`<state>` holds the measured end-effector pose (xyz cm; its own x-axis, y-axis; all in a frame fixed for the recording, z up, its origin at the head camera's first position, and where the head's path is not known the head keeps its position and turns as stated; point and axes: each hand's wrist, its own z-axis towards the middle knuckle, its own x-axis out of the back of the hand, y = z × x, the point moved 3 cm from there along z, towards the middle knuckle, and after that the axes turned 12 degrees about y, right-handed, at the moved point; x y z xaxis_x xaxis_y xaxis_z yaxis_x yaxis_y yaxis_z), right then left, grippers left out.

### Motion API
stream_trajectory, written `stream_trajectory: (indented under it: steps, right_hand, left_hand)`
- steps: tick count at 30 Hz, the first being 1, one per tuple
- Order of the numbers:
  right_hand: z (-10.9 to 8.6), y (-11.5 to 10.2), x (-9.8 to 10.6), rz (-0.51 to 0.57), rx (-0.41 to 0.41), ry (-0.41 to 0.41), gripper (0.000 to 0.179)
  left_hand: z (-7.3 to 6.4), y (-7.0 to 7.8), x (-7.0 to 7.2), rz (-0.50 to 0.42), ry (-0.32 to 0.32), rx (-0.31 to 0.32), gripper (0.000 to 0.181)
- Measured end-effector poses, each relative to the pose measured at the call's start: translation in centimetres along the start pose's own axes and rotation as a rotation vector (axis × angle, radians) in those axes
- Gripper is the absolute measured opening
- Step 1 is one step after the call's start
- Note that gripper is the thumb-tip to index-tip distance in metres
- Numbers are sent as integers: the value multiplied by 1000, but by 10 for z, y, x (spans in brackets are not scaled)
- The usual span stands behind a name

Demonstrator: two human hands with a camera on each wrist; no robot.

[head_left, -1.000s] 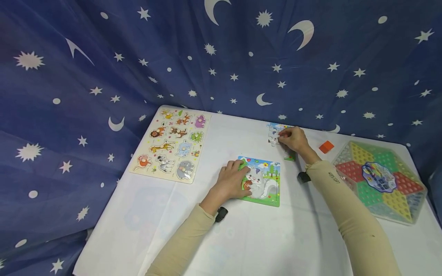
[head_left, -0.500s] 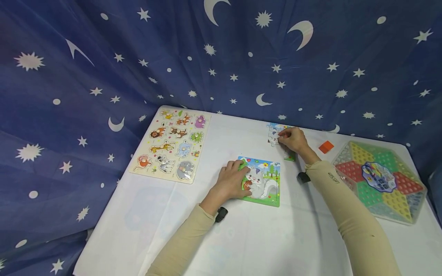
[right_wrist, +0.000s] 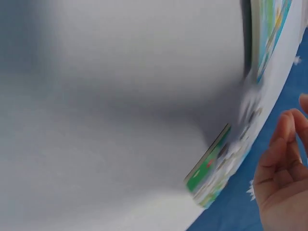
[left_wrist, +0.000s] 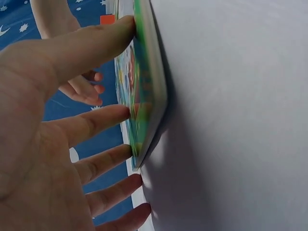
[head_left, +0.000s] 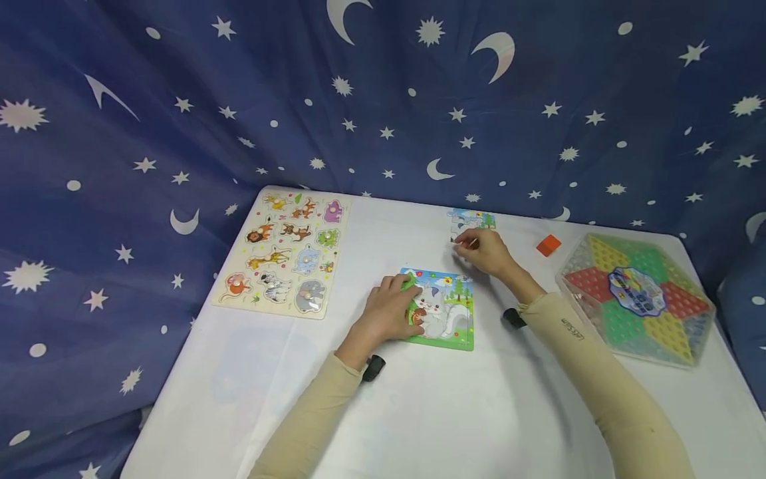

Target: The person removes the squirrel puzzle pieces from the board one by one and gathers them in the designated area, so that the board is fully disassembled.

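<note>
My left hand [head_left: 390,309] lies at the left side of a squirrel jigsaw puzzle [head_left: 445,313] with a green border. In the left wrist view its fingers [left_wrist: 103,122] are straight and spread, with the thumb on the board's surface near one edge and fingertips along another. My right hand [head_left: 486,253] hovers just in front of a second, partly assembled group of jigsaw pieces [head_left: 463,221] near the table's back edge. Its fingers [right_wrist: 284,130] are loosely bent, with no piece showing between them. In the right wrist view, the pieces [right_wrist: 204,173] lie beyond a strip of white cloth.
An animal peg puzzle board [head_left: 278,249] lies at the back left. An orange-red square [head_left: 548,245] sits right of my right hand. Farther right is a hexagonal Chinese checkers box [head_left: 637,299]. A blue starry curtain [head_left: 383,100] hangs behind the white-covered table [head_left: 443,412].
My right hand has come away from the jigsaw pieces, moving left and a little towards me. The left hand keeps its place on the squirrel puzzle. The head view has shifted slightly.
</note>
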<state>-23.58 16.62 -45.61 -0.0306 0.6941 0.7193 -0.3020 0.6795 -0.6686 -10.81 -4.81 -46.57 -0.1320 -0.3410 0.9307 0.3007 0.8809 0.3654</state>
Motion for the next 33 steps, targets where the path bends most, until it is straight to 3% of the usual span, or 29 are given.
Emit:
stream_trajectory:
  steps: [11, 20, 33]
  right_hand:
    - [-55, -31, -16, 6, 157, -152, 16]
    - [-91, -44, -24, -45, 155, -248, 20]
    - [-115, -56, -31, -45, 125, -238, 14]
  left_hand:
    - [-3, -4, 10, -50, -1, -29, 77]
    - [-2, -2, 9, -48, 1, -42, 78]
    - [-2, -3, 8, -27, 0, -47, 78]
